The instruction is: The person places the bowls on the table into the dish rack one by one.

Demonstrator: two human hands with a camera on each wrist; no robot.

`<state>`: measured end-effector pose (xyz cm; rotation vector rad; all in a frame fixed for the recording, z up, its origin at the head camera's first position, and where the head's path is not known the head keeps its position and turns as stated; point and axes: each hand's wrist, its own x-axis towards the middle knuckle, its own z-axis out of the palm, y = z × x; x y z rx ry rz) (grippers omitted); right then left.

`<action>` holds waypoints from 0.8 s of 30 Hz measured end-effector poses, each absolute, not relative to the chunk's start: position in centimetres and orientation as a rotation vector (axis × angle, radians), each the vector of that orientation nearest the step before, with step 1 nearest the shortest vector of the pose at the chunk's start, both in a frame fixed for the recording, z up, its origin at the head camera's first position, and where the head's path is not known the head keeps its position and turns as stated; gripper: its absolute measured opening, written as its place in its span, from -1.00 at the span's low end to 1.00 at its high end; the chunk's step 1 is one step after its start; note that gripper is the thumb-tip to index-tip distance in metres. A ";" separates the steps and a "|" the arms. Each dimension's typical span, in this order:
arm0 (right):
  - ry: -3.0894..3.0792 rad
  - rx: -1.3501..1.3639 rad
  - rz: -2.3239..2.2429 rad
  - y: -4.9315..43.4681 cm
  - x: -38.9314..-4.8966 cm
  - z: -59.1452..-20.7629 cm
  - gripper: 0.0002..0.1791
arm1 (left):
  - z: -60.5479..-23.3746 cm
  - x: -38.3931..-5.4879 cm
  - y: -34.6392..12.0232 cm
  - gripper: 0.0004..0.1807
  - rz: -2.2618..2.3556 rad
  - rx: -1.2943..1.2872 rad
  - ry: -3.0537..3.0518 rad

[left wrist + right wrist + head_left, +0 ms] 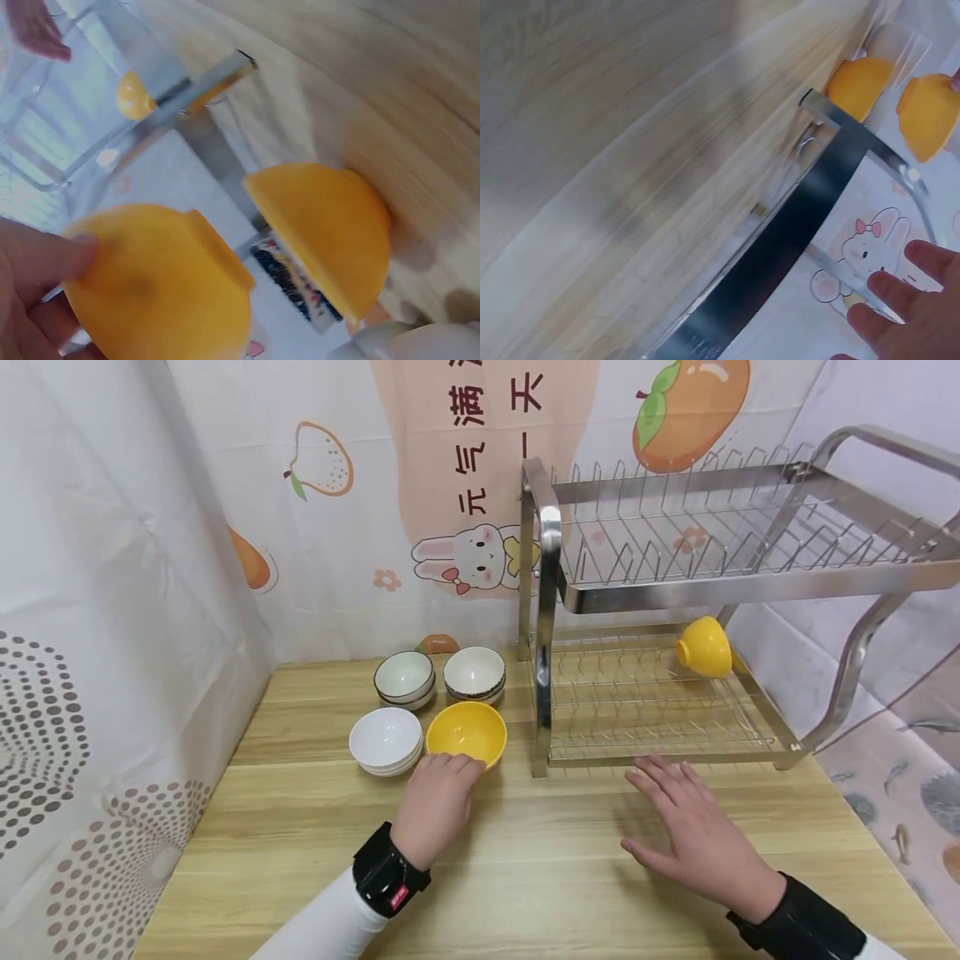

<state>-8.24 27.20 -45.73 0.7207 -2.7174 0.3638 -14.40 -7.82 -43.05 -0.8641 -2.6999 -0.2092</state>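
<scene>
1. White printed cloth (330, 585) hangs behind us, and in front of it runs a wood-grain worktop (247, 843); a steel dish rack (750, 589) fills the right side.
2. Bowls stand mouth up, so they nest neatly: white bowls (386, 737), dark-rimmed bowls (404, 676) and patterned bowls (475, 672), all grouped left of the rack; a lone rack bowl (708, 647), yellow, sits tipped on its side in the lower tier, where the wires probably keep it from rolling.
3. Eyes on the left hand (437, 810); its grip is closed on the wall of a yellow bowl (161, 292), off the worktop, just beside a second yellow bowl (322, 232) that rests there; holding it near the rim likely leaves the foot free.
4. Left arm reaches forward, back of the hand uppermost; over on the right, the right hand (697, 839) is spread wide, thumb apart, nothing in its grip, poised near the rack's lower front rail.
</scene>
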 end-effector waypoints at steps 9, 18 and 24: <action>-2.610 0.937 0.399 25.9 -7.6 -44.5 -0.11 | -41.8 -11.6 -8.1 -0.65 -0.148 -1.321 -2.531; -2.526 1.145 0.397 24.1 -7.2 -42.5 -0.33 | -42.0 -9.9 -6.1 -0.70 -0.031 -1.627 -2.358; -2.393 1.361 0.392 23.1 -6.6 -42.6 -0.49 | -42.1 -8.9 -4.6 -0.81 -0.042 -1.748 -2.268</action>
